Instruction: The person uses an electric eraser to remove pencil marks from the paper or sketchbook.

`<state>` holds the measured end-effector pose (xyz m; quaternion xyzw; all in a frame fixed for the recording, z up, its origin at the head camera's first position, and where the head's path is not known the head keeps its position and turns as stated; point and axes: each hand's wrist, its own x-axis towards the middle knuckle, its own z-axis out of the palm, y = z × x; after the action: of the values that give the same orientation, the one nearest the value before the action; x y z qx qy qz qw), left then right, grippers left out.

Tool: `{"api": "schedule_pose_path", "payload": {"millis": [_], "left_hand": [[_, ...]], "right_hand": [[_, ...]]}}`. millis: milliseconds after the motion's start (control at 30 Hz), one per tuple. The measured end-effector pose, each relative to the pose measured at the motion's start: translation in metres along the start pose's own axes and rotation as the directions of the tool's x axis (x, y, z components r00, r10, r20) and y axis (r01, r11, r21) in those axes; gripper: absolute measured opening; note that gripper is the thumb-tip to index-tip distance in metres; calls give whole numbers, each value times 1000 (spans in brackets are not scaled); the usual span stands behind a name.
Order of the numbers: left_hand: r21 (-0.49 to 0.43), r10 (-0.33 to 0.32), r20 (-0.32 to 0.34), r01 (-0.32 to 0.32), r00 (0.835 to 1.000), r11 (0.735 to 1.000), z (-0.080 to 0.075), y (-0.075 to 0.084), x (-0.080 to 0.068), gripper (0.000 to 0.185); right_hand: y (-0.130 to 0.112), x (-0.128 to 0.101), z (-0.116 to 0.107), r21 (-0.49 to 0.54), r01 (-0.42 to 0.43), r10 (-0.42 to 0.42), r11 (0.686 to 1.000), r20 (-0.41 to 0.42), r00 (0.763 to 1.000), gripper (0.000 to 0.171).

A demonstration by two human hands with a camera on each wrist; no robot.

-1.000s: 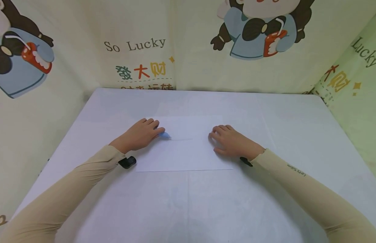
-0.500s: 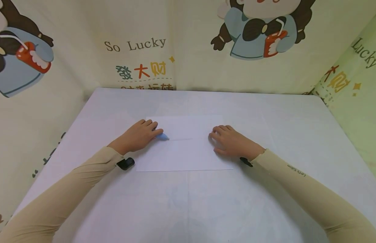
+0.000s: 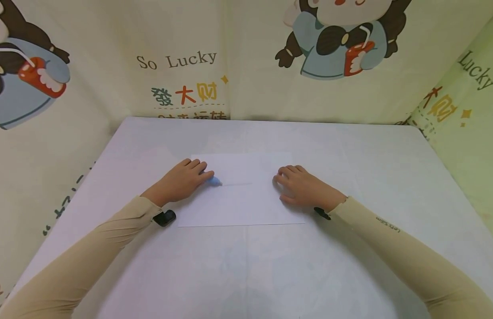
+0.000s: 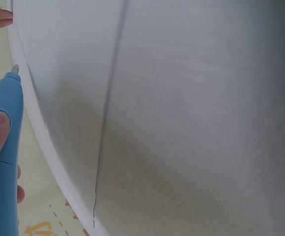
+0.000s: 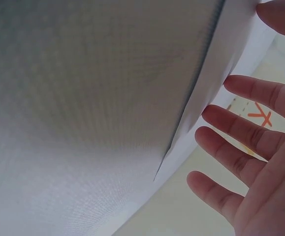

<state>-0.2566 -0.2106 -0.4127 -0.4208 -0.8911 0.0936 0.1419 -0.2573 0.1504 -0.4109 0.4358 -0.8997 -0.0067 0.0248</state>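
A white sheet of paper (image 3: 246, 204) lies flat in the middle of the white table (image 3: 350, 146). My left hand (image 3: 181, 180) rests on the sheet's left part and grips a blue pen (image 3: 215, 180), its tip touching the paper at the left end of a faint line (image 3: 238, 183). In the left wrist view the blue pen (image 4: 4, 142) runs under my thumb. My right hand (image 3: 301, 186) lies on the sheet's right part with straight, spread fingers (image 5: 250, 132) pressing it down.
Cartoon-printed cloth walls (image 3: 182, 62) enclose the table at the back and on both sides. Bare tabletop lies in front of the sheet and to its right. A black wrist camera (image 3: 165, 217) sits at my left cuff.
My left hand with the pen has drawn back slightly to the left. The right hand and the sheet have stayed put.
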Motion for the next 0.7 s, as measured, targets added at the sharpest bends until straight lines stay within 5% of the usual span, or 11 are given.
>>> {"api": "schedule_pose_path", "payload": {"millis": [700], "left_hand": [[18, 22, -9, -21, 1000, 1000, 4, -4, -2, 18]], "right_hand": [[0, 1, -2, -17, 0, 0, 1000, -3, 1000, 43]]}}
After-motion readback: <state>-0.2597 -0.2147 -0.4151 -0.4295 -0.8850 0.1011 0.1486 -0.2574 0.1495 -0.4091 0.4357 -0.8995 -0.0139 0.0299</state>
